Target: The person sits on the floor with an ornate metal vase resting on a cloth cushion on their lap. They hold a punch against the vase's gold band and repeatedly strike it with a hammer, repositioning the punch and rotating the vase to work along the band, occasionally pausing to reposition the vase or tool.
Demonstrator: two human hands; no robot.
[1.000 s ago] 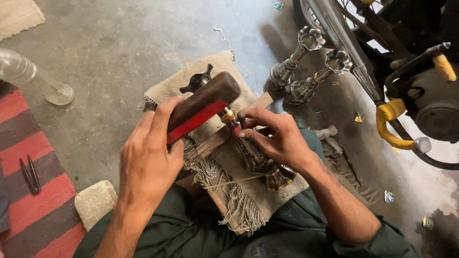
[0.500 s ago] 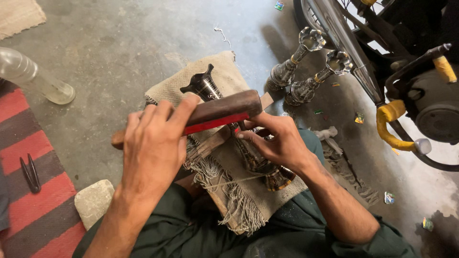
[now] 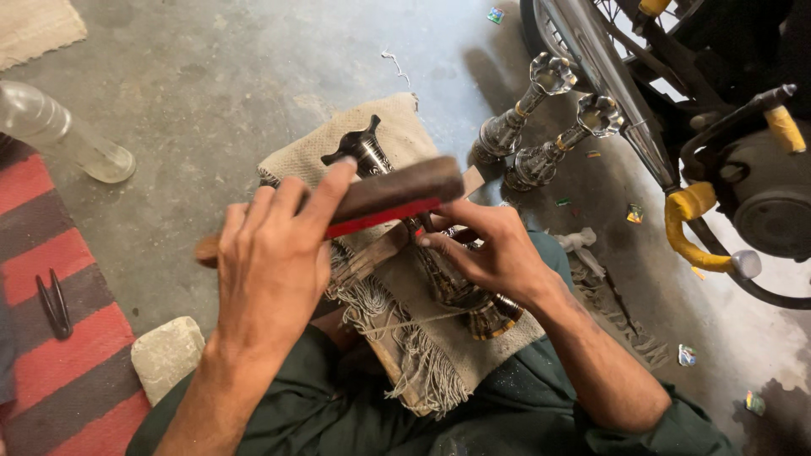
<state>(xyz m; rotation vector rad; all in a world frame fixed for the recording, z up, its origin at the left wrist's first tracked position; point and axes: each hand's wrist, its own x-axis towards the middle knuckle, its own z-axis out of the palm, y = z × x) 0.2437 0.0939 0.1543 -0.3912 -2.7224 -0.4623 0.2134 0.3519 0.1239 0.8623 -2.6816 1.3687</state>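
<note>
Person: seated on the floor in dark green clothing, seen from above, both forearms reaching forward over the lap.
Left hand (image 3: pixel 270 270): grip wrapped round a wooden mallet (image 3: pixel 384 196), fingers over the top, forefinger stretched along the head; the mallet lies nearly level, a red stripe along its lower edge, its handle end sticking out to the left of the knuckles.
Right hand (image 3: pixel 494 253): grip closed on an engraved metal piece (image 3: pixel 469 300); thumb and fingertips pinch its upper part just under the mallet head.
Engraved metal piece: dark with brass bands, lying slantwise across the lap, its flared lower end toward the right knee, its upper end hidden by the fingers.
Fringed cloth (image 3: pixel 397 135): coarse beige mat spread over the lap and floor beneath the work; a wooden board shows under its near fringe.
Dark metal fitting (image 3: pixel 359 148): lies on the cloth beyond the mallet, partly covered by it.
Stone block (image 3: pixel 167 355): pale, on the floor by the left elbow.
Striped rug (image 3: pixel 59 371): red and grey, at far left, with small black snips (image 3: pixel 52 302) lying on it.
Plastic bottle (image 3: pixel 59 131): clear, lying on its side on the concrete floor (image 3: pixel 211 76).
Two metal stems (image 3: pixel 549 118): silvery, claw-topped, standing beside each other past the cloth.
Motorcycle (image 3: pixel 718 127): top right, yellow wrapping on its bars.
</note>
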